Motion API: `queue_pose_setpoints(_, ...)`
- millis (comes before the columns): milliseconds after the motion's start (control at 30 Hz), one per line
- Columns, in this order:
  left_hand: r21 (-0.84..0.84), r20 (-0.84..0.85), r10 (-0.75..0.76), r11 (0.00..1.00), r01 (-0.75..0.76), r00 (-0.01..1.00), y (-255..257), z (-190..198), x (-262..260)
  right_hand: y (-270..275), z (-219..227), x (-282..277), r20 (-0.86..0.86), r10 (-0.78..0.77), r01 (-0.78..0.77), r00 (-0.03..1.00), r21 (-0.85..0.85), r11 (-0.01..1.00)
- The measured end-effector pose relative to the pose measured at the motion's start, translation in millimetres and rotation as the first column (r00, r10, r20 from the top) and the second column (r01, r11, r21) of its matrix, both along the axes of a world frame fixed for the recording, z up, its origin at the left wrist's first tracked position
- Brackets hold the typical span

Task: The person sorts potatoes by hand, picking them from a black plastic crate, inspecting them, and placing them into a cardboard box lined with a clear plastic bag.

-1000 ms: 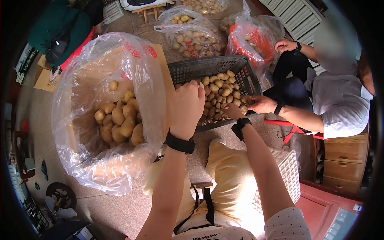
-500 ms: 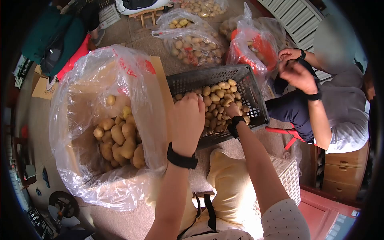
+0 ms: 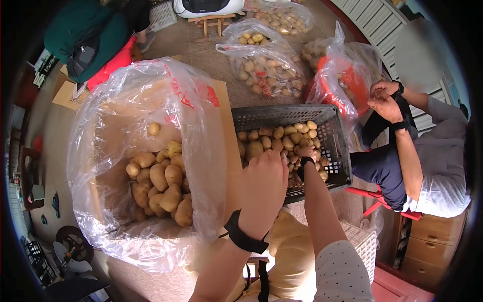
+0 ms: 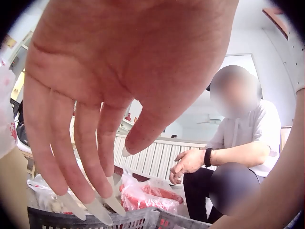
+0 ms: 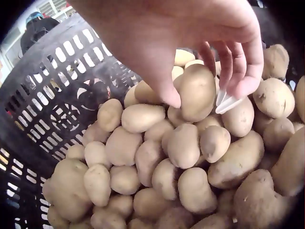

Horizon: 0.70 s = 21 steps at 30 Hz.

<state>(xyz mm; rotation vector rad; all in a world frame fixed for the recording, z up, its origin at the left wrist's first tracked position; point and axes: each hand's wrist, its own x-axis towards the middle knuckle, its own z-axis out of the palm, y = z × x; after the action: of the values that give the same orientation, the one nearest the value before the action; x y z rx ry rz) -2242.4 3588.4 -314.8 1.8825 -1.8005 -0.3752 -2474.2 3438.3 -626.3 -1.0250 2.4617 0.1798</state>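
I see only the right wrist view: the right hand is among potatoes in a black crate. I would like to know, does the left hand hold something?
Observer: No, the left wrist view shows the left hand holding nothing.
Operator: Thank you. And what stands next to the crate, on the side of the left hand?
Observer: In the head view, a cardboard box lined with a clear plastic bag, with more potatoes inside.

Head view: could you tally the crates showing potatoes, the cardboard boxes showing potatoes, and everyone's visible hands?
Black plastic crate: 1
Plastic-lined cardboard box: 1
Wearer's left hand: 1
Wearer's right hand: 1
Seated person's hands: 2
Total: 6
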Motion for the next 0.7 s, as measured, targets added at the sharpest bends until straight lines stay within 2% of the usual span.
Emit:
queue_pose_setpoints(67, -0.019, -0.01, 0.008, 1.0, -0.008, 1.0, 2.0, 2.5, -1.4, -6.5, -14.6, -10.9, -0.008, -0.002, 0.002, 1.0, 0.017, 1.0)
queue_pose_setpoints(133, -0.007, -0.004, -0.002, 1.0, 0.002, 1.0, 3.7, 4.7, -1.6, -8.3, -11.0, -11.1, 0.016, 0.085, -0.086, 0.996, 0.068, 0.994)
queue_pose_setpoints(167, 0.014, -0.002, -0.017, 1.0, 0.017, 1.0, 4.8, 6.0, -1.6, -9.7, -8.3, -12.4, 0.061, 0.067, -0.072, 0.996, 0.08, 0.994)
queue_pose_setpoints(267, 0.003, -0.004, -0.019, 1.0, 0.019, 1.0, 7.0, 6.9, -3.3, -3.2, 6.0, -5.2, -0.02, 0.091, -0.089, 0.996, 0.068, 0.994)
queue_pose_setpoints(333, -0.008, 0.005, -0.017, 1.0, 0.017, 1.0, 9.2, 5.2, -6.0, 2.8, 4.1, -4.3, -0.04, 0.082, -0.083, 0.996, -0.014, 0.996)
queue_pose_setpoints(400, -0.024, 0.026, -0.022, 0.999, 0.023, 0.999, 11.0, 6.5, -5.8, 8.8, 6.7, -2.8, -0.107, 0.229, -0.238, 0.967, -0.071, 0.969)
queue_pose_setpoints(467, -0.011, -0.023, -0.032, 0.999, 0.032, 0.999, 14.7, 9.2, -6.2, 11.4, 13.2, -0.8, -0.153, 0.264, -0.28, 0.952, -0.1, 0.955)
queue_pose_setpoints(567, -0.039, -0.067, -0.035, 0.999, 0.033, 0.997, 18.6, 8.4, -2.7, 12.3, 25.0, -5.1, -0.092, 0.27, -0.281, 0.958, -0.141, 0.949)
queue_pose_setpoints(633, -0.054, -0.043, -0.031, 0.998, 0.029, 0.999, 21.2, 9.7, -1.3, 15.9, 43.7, -1.2, -0.056, 0.338, -0.336, 0.94, -0.334, 0.881)
queue_pose_setpoints(667, -0.059, -0.012, -0.018, 0.998, 0.017, 1.0, 22.1, 10.4, 1.1, 18.2, 55.0, -0.8, -0.057, 0.331, -0.33, 0.942, -0.346, 0.879)
queue_pose_setpoints(700, -0.072, -0.009, -0.025, 0.997, 0.024, 1.0, 22.5, 9.5, 3.3, 25.6, 84.2, 3.4, 0.255, 0.322, -0.2, 0.912, -0.41, 0.89)
